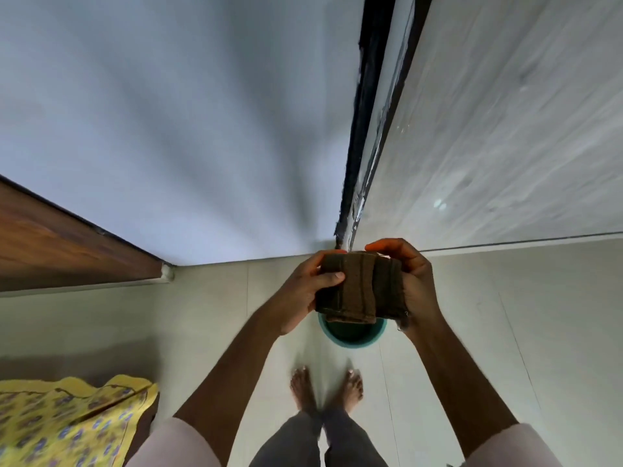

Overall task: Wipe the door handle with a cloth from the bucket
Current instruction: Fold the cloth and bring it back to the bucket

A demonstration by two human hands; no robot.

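Nearest me, my bare feet (326, 389) stand on the pale tiled floor (472, 332), a yellow patterned fabric (67, 423) off to my left. Above them my left hand (303, 294) and right hand (416, 281) both clasp a folded brown cloth (360, 291) from either side. Directly beneath it sits the teal bucket (352, 333). Beyond rise a white wall (185, 129) and a pale door (505, 129).

A pale bluish wall (175, 123) meets a light tiled floor (209, 308); brown wooden furniture (50, 244) stands left, yellow patterned fabric (64, 423) below it
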